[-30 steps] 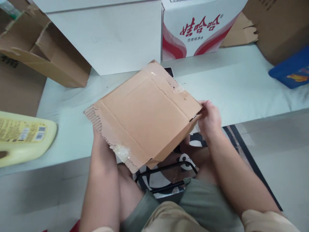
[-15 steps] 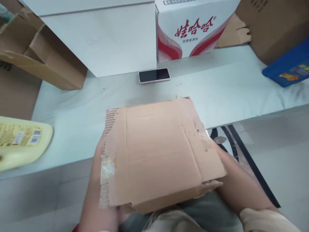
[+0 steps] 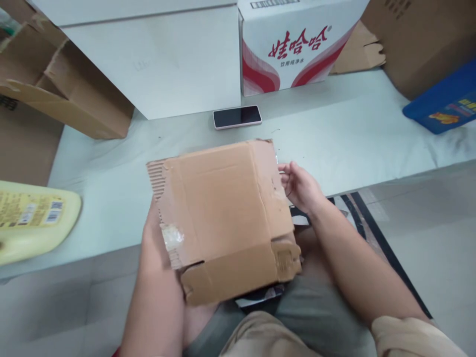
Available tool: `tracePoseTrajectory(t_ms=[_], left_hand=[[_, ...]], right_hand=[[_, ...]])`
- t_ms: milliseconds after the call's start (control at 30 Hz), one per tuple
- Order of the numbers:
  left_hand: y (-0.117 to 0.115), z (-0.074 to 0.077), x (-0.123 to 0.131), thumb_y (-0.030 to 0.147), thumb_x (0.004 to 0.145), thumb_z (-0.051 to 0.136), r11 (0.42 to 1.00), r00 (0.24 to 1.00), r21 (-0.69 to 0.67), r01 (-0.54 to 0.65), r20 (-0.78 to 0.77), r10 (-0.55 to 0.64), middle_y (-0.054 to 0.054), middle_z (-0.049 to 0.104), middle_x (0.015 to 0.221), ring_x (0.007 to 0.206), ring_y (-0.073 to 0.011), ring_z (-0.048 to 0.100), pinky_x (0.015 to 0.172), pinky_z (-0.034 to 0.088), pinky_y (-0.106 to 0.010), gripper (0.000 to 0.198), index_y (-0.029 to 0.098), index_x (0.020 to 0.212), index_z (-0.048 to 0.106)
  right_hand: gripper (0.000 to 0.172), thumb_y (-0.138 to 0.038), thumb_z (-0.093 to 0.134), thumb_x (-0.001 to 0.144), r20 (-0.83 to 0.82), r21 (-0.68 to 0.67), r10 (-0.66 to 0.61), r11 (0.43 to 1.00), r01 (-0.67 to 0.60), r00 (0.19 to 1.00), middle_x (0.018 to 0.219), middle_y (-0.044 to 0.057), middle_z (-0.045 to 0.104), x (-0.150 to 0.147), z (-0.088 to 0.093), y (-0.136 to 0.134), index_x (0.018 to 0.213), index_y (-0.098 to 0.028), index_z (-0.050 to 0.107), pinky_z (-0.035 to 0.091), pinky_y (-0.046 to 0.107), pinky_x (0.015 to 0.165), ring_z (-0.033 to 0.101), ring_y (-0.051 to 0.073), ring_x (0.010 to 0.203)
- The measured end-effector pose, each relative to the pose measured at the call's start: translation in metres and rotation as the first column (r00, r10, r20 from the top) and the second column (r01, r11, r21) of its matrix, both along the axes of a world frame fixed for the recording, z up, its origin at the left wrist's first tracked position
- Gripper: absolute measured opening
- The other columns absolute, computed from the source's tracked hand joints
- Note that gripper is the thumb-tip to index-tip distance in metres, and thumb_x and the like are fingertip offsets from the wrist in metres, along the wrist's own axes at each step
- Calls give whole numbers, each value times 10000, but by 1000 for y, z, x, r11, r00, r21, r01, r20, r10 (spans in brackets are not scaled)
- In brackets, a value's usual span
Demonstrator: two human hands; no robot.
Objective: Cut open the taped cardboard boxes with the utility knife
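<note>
A torn brown piece of cardboard [image 3: 223, 198], with corrugated strips and clear tape at its left edge, is held up over the table's front edge and my lap. A folded flap hangs along its near side. My left hand is hidden behind the cardboard; only the forearm shows at its left. At the cardboard's right edge is my right hand [image 3: 299, 187], palm up, with its fingers loosely curled and apart, and nothing visible in it.
A phone [image 3: 237, 117] lies on the pale cloth-covered table [image 3: 353, 129]. Behind it stand a large white box [image 3: 159, 64] and a red-and-white carton [image 3: 297, 54]. Open brown boxes, a yellow bottle [image 3: 37, 220] and a blue container [image 3: 442, 106] are at the sides.
The cardboard has moved left and turned, showing more of its near flap. My right hand, hidden before, has come out at its right side.
</note>
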State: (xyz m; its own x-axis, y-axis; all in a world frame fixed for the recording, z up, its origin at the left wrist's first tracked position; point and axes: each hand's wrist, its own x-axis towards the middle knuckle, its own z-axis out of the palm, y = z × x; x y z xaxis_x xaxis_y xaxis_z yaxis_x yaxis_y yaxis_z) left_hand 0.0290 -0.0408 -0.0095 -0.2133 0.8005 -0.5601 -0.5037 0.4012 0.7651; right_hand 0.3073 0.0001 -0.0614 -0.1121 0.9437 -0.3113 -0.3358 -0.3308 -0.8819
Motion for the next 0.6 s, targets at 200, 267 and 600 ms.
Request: tracePoseTrajectory(t_ms=[200,267,600], left_hand=[[47,-4,-7,447,942,602,975,975,32,-219,-26,220,10,747,647,686,-205,748,772,668,-338,288,216,987,769],[54,-4,-12,394,992,518,975,977,69,-211,14,211,-9,764,678,744,-204,766,845,661,-345,319,194,1027,764],[55,-29,-31,130,652,782,917,992,384,-112,-6,124,-32,823,935,951,-221,783,982,631,-335,226,205,850,703]], right_hand=[[454,-491,867,722,120,-18,224,974,-224,967,951,16,779,7,3,0,1065,-233,721,564,273,722,720,171,832],[406,-455,863,717,175,-42,246,969,-242,953,970,29,787,3,3,-1,1013,-216,720,569,281,695,723,177,803],[575,-742,742,695,-14,16,105,994,-105,994,1044,58,784,14,10,0,1015,-266,704,611,418,846,748,265,992]])
